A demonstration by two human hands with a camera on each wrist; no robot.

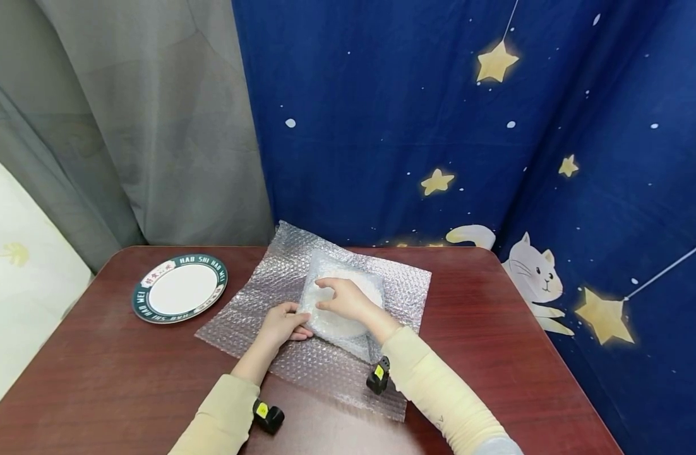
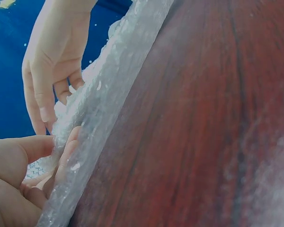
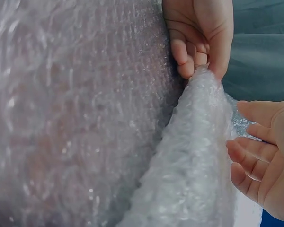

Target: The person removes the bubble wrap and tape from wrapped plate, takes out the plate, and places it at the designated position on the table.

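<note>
A squarish bubble-wrapped bundle (image 1: pixel 332 330) lies on a larger sheet of bubble wrap (image 1: pixel 242 311), with something white and rounded showing through its layers. My left hand (image 1: pixel 283 325) pinches the bundle's left edge, thumb on top and fingers beneath. In the right wrist view that hand (image 3: pixel 199 33) grips the end of the thick wrapped edge (image 3: pixel 184 161). Over the top of the bundle hangs my right hand (image 1: pixel 348 298), its fingers loosely bent and holding nothing. The left wrist view shows the right hand (image 2: pixel 57 52) with fingers pointing down close to the wrap.
To the left on the brown table (image 1: pixel 98 366) sits a white plate (image 1: pixel 183 289) with a dark green lettered rim. A blue curtain (image 1: pixel 371 126) with stars and a grey curtain (image 1: pixel 172 158) hang behind the table's far edge.
</note>
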